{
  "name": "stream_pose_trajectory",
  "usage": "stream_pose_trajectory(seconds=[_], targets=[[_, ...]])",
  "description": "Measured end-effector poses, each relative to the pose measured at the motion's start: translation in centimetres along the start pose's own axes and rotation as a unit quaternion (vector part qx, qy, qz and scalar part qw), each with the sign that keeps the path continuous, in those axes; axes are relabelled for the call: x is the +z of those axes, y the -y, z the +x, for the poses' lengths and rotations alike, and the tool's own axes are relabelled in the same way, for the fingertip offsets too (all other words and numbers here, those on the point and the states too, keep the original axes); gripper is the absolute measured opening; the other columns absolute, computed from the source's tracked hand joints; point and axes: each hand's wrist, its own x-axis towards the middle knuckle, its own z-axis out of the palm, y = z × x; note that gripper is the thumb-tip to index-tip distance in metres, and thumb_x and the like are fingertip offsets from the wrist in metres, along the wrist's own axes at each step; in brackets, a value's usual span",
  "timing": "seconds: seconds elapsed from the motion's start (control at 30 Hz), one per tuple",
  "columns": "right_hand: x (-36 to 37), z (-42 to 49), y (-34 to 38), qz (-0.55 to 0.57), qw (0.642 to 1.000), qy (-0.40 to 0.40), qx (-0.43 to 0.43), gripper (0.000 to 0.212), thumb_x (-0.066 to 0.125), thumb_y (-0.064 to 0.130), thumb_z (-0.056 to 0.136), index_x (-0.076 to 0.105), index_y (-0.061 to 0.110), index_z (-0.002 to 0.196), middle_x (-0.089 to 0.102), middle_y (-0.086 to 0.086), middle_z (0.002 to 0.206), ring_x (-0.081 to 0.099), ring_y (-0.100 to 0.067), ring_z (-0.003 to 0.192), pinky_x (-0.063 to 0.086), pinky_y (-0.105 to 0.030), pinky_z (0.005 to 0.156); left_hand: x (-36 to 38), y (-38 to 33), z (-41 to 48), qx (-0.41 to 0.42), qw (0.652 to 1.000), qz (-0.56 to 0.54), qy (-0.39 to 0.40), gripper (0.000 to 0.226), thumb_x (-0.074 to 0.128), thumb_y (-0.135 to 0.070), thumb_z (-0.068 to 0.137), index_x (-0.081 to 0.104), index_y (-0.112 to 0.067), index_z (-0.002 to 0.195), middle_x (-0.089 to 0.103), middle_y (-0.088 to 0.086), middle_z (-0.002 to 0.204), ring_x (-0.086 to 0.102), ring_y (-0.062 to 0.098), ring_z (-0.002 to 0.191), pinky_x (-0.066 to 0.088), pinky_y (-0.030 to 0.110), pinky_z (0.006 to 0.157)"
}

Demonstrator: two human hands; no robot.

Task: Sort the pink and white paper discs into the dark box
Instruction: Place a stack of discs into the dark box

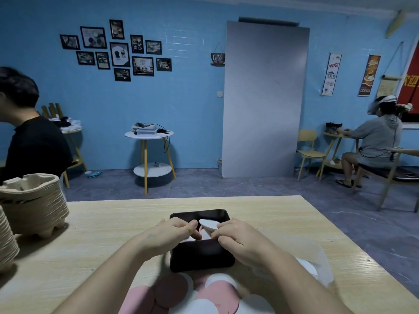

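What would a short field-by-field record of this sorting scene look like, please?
surface: wooden table
dark box: centre of the table, under both hands
white disc: tilted above the box, pinched by the right hand
left hand: fingers curled over the box beside the disc; grip unclear
loose discs: pink and white pile at the near table edge
far left: stack of pulp trays

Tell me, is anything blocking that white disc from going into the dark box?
Nothing visible does. The right hand pinches the white disc just above the dark box, with the left hand close beside it.
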Motion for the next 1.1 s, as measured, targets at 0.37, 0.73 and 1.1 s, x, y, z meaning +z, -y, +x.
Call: stream_pose_trajectory(seconds=[0.37, 0.73, 1.1], targets=[[0.7, 0.1, -0.6, 0.014, 0.999, -0.035, 0.004, 0.047, 0.037, 0.051, 0.086, 0.072, 0.021, 0.097, 0.07, 0.009, 0.1, 0.058, -0.009, 0.112, 0.009, -0.019, 0.115, -2.4, 1.1, -2.5, 0.037, 0.989, -0.093, -0.105, 0.049, 0.039, -0.052, 0.1, 0.08, -0.026, 0.098, 0.073, -0.023, 0.107, 0.055, -0.019, 0.107, 0.035, 0.008, 0.085], [0.8, 1.2, -0.6, 0.006, 0.982, -0.184, -0.039, 0.048, 0.072, 0.039, 0.083, 0.055, 0.028, 0.126, 0.057, 0.016, 0.129, 0.051, -0.005, 0.121, 0.043, -0.02, 0.099, 0.2, 0.4, -2.1, 0.154, 0.964, -0.178, -0.127, 0.035, 0.057, -0.023, 0.086, 0.074, -0.016, 0.115, 0.073, -0.004, 0.121, 0.063, 0.012, 0.12, 0.044, 0.039, 0.108], [1.1, 1.9, -0.5, -0.031, 0.982, -0.18, -0.048, 0.06, 0.077, 0.044, 0.079, 0.057, 0.022, 0.13, 0.05, 0.005, 0.141, 0.048, -0.016, 0.129, 0.042, -0.026, 0.105, 2.0, 0.6, -1.2, 0.178, 0.96, -0.165, -0.143, 0.045, 0.061, -0.017, 0.079, 0.07, -0.022, 0.122, 0.07, -0.011, 0.126, 0.059, 0.006, 0.125, 0.044, 0.039, 0.111]])
